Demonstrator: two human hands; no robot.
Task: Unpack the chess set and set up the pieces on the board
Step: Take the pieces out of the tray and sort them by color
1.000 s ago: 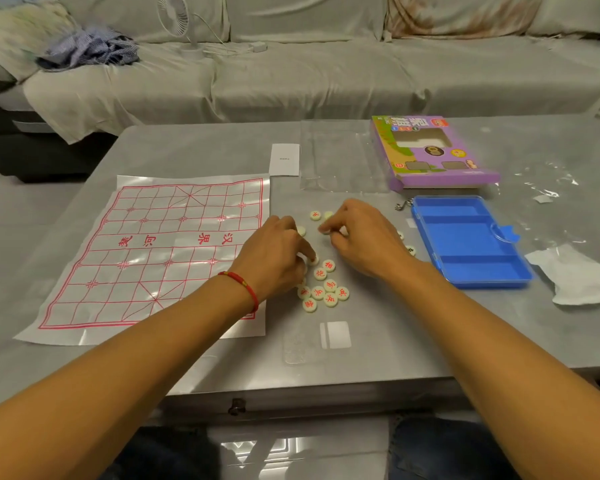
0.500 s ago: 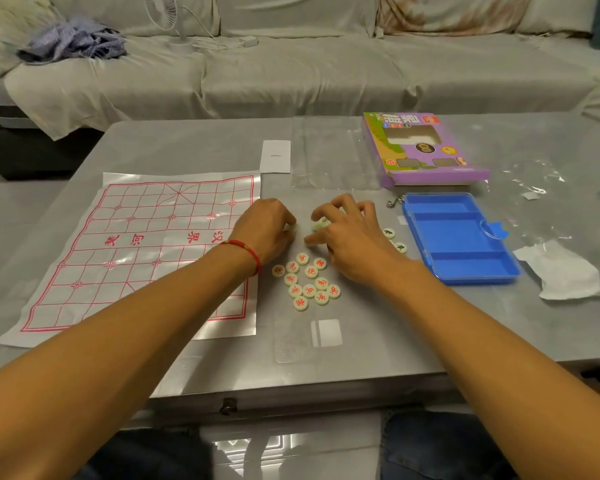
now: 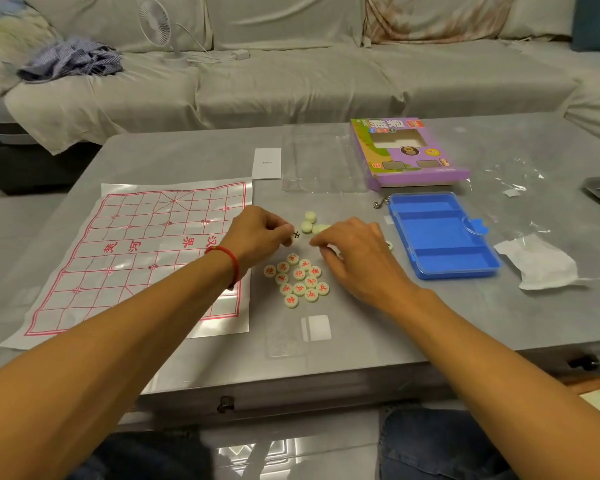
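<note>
A paper board [image 3: 136, 251] with red grid lines lies on the left of the grey table [image 3: 361, 341]. Several pale round pieces with red characters [image 3: 298, 280] are grouped right of the board. A few blank-side pieces [image 3: 309, 223] lie just beyond them. My left hand [image 3: 257, 233], with a red string at the wrist, pinches a piece with a black character [image 3: 296, 235]. My right hand [image 3: 354, 258] hovers over the pieces with its fingers curled; I cannot tell whether they hold a piece. The empty blue case [image 3: 440, 233] sits to the right.
A purple cardboard box [image 3: 409, 154] and a clear plastic tray [image 3: 323, 161] lie at the back of the table. A white card [image 3: 266, 163], plastic wrap [image 3: 513, 181] and a crumpled white paper [image 3: 537, 263] lie around. A sofa with a small fan [image 3: 156, 24] stands behind.
My left hand has lifted off the red pieces and now pinches a black-marked piece. My right hand shifted slightly right. The red pieces now show uncovered.
</note>
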